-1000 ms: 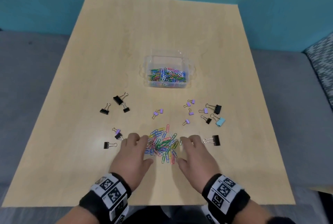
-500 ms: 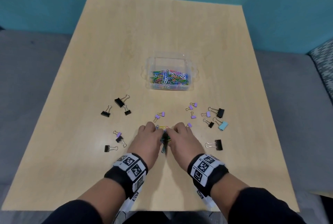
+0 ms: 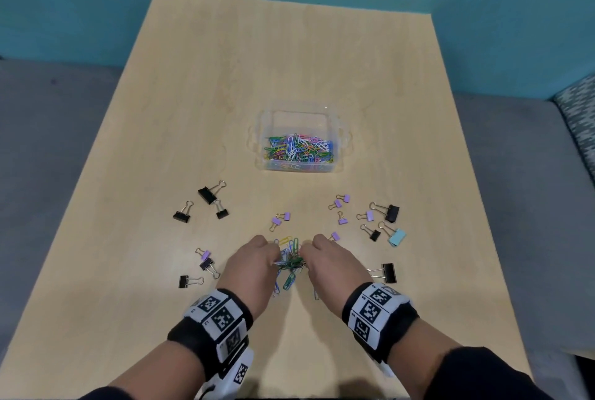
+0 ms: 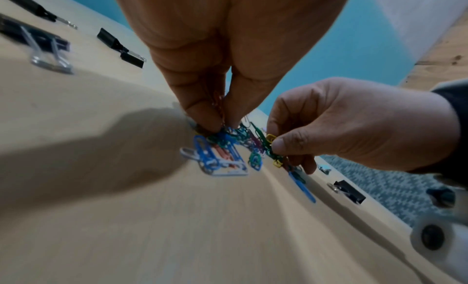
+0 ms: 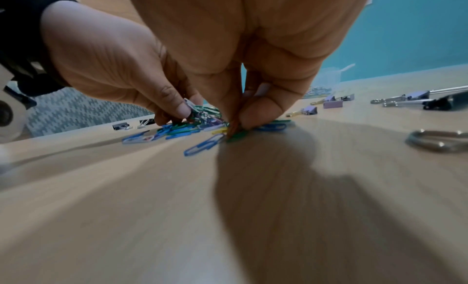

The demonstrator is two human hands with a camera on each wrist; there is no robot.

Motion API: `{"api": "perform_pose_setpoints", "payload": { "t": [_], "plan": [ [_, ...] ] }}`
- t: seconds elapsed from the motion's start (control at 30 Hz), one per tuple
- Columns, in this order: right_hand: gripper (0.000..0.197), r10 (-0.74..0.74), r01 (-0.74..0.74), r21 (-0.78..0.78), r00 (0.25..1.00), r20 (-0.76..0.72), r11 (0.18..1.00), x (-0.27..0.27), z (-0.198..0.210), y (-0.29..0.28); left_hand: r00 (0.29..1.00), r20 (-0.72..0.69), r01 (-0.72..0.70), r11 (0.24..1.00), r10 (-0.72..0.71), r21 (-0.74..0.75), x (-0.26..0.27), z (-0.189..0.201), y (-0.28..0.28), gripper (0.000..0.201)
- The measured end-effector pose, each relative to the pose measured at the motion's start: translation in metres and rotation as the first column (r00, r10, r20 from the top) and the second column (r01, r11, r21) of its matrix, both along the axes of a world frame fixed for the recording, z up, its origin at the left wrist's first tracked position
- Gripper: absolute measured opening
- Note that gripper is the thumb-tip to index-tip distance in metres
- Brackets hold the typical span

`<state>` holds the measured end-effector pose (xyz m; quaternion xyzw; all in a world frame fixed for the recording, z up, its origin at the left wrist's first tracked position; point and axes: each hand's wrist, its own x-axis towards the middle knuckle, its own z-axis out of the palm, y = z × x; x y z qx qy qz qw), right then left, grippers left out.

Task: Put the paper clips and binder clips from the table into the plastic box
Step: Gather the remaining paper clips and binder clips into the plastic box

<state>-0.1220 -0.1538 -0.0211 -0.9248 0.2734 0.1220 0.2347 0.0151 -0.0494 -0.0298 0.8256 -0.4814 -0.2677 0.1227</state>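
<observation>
A heap of coloured paper clips (image 3: 290, 262) lies on the wooden table (image 3: 289, 61) near its front edge. My left hand (image 3: 257, 262) and my right hand (image 3: 325, 262) meet over the heap, and each pinches a bunch of clips with curled fingers. The left wrist view shows my left hand's fingertips (image 4: 210, 120) closed on the paper clips (image 4: 228, 146), with the right hand (image 4: 329, 128) pinching beside them. In the right wrist view my right hand's fingertips (image 5: 253, 112) squeeze the paper clips (image 5: 202, 126). The clear plastic box (image 3: 299, 113), holding many paper clips, stands beyond.
Black binder clips (image 3: 207, 195) lie to the left. Purple binder clips (image 3: 342, 201), black ones and a light blue binder clip (image 3: 396, 236) lie to the right, and one black binder clip (image 3: 386, 272) sits close to my right wrist. A grey sofa (image 3: 515, 174) surrounds the table.
My hands, spread either side of the heap a second ago, have swept inward and bunched the clips together. Both now pinch the gathered clips.
</observation>
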Motion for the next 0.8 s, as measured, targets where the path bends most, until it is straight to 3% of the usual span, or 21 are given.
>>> {"api": "perform_pose_setpoints", "payload": {
  "t": [0.1,0.23,0.4,0.5,0.67,0.8],
  "plan": [
    [0.023,-0.008,0.009,0.054,1.0,-0.022,0.999,0.0,0.004,-0.004,0.995,-0.091,-0.041,0.999,0.041,0.001,0.004,0.008,0.002,0.013],
    [0.008,-0.138,0.134,0.248,0.99,-0.001,0.96,0.0,0.016,-0.019,0.966,-0.225,-0.13,0.991,0.128,0.006,0.016,0.02,0.001,0.013],
    [0.009,-0.33,0.302,0.441,0.944,-0.016,0.845,0.008,0.03,-0.058,0.795,-0.523,-0.351,0.936,0.309,0.019,0.046,0.045,-0.029,0.018],
    [0.01,-0.428,0.377,0.362,0.901,0.068,0.853,0.031,0.039,-0.099,0.829,-0.479,-0.369,0.926,0.288,-0.081,0.073,0.06,-0.074,0.017],
    [0.009,-0.402,0.388,0.122,0.907,0.126,0.914,0.08,0.051,-0.156,0.914,-0.304,-0.337,0.921,0.27,-0.194,0.103,0.067,-0.152,0.013],
    [0.012,-0.395,0.379,0.123,0.907,0.148,0.917,0.1,0.052,-0.167,0.919,-0.309,-0.312,0.931,0.244,-0.191,0.106,0.065,-0.167,0.008]
  ]
}}
